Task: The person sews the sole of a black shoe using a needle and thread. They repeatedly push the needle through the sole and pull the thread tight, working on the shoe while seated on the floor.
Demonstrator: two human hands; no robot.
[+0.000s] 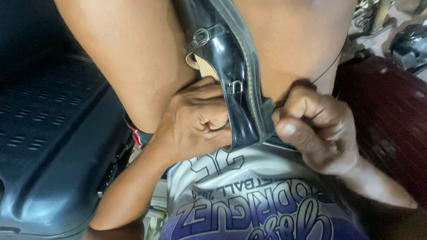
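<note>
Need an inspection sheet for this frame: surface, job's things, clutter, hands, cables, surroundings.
Surface: no table in view; work is held between the person's bare thighs.
Job's things: glossy black shoe with metal buckles, wedged between the thighs.
Clutter: nothing seen.
Hands: left hand fisted against the shoe's edge; right hand pinching the shoe's other edge.
Cables: thin dark cord against the thigh, unclear what it is.
Surroundings: dark blue hard suitcase, dark red case, white and purple shirt.
</note>
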